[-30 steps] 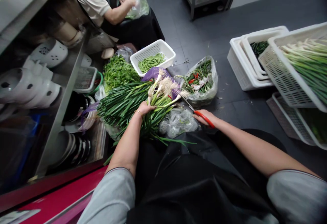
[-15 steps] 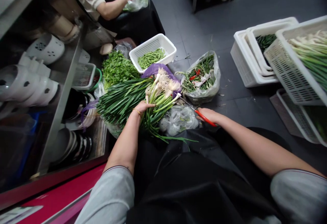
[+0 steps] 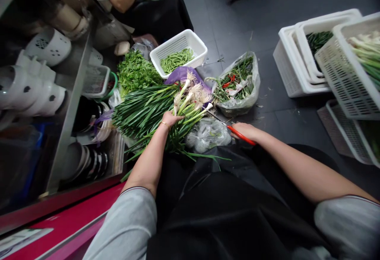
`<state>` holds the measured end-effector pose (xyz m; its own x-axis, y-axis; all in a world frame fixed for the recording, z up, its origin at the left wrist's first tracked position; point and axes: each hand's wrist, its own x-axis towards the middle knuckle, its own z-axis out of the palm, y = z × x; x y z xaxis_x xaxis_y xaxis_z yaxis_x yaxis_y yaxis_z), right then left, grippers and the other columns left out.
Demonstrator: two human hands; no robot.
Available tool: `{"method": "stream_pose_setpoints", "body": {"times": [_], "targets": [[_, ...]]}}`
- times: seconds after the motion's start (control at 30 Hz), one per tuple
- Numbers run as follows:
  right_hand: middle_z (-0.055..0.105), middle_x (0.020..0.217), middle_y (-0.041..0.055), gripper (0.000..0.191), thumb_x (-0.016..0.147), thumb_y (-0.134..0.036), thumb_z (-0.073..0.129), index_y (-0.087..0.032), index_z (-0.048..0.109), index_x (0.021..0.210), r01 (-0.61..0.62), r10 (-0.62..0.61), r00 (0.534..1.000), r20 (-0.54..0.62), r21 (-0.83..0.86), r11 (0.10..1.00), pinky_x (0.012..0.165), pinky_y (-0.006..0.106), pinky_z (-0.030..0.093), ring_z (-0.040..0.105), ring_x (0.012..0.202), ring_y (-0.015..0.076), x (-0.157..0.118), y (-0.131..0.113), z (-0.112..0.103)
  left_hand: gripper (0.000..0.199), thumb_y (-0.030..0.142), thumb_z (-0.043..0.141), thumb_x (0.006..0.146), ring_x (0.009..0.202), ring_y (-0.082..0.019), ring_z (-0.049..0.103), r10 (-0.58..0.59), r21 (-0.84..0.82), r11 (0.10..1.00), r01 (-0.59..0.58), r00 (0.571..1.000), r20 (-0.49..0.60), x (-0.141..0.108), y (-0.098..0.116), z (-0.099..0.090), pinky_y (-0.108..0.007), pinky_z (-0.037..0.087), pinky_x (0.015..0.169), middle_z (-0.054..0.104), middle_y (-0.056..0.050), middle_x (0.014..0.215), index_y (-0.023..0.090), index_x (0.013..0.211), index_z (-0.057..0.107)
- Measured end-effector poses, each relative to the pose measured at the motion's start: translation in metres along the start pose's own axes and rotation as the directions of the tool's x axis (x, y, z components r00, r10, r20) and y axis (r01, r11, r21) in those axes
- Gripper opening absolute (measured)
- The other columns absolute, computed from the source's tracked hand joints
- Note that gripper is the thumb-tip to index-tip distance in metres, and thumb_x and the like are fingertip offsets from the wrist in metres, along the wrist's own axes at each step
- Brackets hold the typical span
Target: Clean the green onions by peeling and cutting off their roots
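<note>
Our left hand [image 3: 171, 119] grips one bunch of rooted green stalks [image 3: 192, 112], held between our one apron [image 3: 219, 212] and one white basket [image 3: 199, 59]; our right hand [image 3: 247, 130] holds one pair of red-handled scissors [image 3: 241, 134], tips right by one pale bulb [image 3: 209, 106]!

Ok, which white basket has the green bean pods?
The white basket just beyond the purple material, ahead of the left hand; the baskets at far right stand apart, the uppermost holding white-ended green stalks.
</note>
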<state>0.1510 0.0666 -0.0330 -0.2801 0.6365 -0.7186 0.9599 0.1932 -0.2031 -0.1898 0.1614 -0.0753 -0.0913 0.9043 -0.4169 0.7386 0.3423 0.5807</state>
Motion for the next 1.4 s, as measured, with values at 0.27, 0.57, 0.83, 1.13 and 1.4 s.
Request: {"method": "stream_pose_setpoints", "body": {"times": [0.27,0.57,0.83,1.13,1.4], "targets": [[0.071,0.084,0.0141,0.026,0.083,-0.025,0.050,-0.010,0.071,0.081,0.047,-0.050,0.997,0.053,0.061,0.997,0.063,0.025,0.042,0.065,0.075,0.0218,0.001,0.022,-0.001,0.055,0.042,0.082,0.046,0.075,-0.022,0.065,-0.034,-0.141,0.990,0.030,0.999,-0.022,0.010,-0.012,-0.010,-0.031,0.051,0.069,0.071,-0.007,0.080,0.009,0.089,0.073],[0.069,0.075,0.0117,0.028,0.085,-0.023,0.045,-0.011,0.065,0.069,0.018,-0.020,1.000,0.013,0.185,0.983,0.056,0.023,0.039,0.064,0.067,0.0191,0.026,-0.022,-0.008,0.053,0.042,0.084,0.044,0.070,-0.021,0.064,-0.003,-0.127,0.992,0.013,0.997,0.078,-0.005,-0.001,0.004,-0.030,0.051,0.065,0.069,-0.006,0.073,0.010,0.085,0.073],[0.069,0.074,0.0096,0.025,0.083,-0.025,0.046,-0.013,0.058,0.065,-0.026,0.011,0.999,0.037,0.433,0.901,0.058,0.022,0.044,0.064,0.063,0.0165,0.031,-0.019,0.009,0.047,0.041,0.083,0.046,0.068,-0.020,0.062,0.017,-0.002,1.000,-0.017,0.991,0.133,-0.018,0.010,0.011,-0.029,0.049,0.064,0.067,-0.004,0.067,0.010,0.080,0.072],[0.065,0.067,0.0068,0.023,0.081,-0.023,0.045,-0.015,0.053,0.060,0.021,-0.031,0.999,0.015,0.462,0.887,0.058,0.022,0.044,0.061,0.062,0.0157,0.036,-0.018,0.015,0.047,0.040,0.082,0.046,0.064,-0.018,0.059,0.015,0.015,1.000,-0.018,0.990,0.140,-0.019,0.012,0.008,-0.028,0.048,0.064,0.064,-0.002,0.064,0.010,0.080,0.072],[0.070,0.081,0.0122,0.029,0.083,-0.027,0.043,-0.013,0.067,0.074,-0.048,0.044,0.999,0.019,0.309,0.950,0.066,0.024,0.045,0.065,0.077,0.0216,0.022,-0.023,0.028,0.043,0.040,0.083,0.044,0.063,-0.018,0.058,0.003,0.096,0.995,-0.023,0.977,0.211,-0.015,0.004,0.019,-0.028,0.046,0.062,0.061,-0.001,0.061,0.012,0.074,0.071]]}}
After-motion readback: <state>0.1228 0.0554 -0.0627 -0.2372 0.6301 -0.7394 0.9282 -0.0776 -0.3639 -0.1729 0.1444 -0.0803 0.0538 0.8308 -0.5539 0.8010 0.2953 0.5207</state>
